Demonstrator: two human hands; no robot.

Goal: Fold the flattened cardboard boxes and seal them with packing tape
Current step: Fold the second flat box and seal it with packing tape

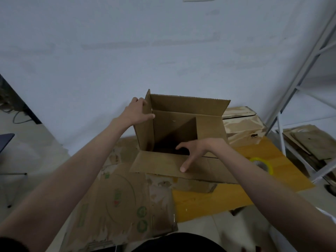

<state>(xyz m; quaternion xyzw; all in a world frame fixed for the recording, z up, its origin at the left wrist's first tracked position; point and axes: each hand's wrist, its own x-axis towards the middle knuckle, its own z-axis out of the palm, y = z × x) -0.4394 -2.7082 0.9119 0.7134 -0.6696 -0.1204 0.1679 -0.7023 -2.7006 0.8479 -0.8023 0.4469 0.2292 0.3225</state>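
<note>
- Two bare hands work one open cardboard box [181,128], which stands upright on flattened cardboard sheets [116,193] on the floor, close to a white wall [145,42]
- left hand [135,111] holds the box's upright left flap, thumb inside, fingers curled round its outer face
- right hand [195,150] spans the near rim (fingers spread and fairly straight); thumb on the folded-out near flap [160,163]
- yellow tape roll [261,165] lies right of the box, partly behind the right forearm; metal shelving [298,79] beyond
</note>
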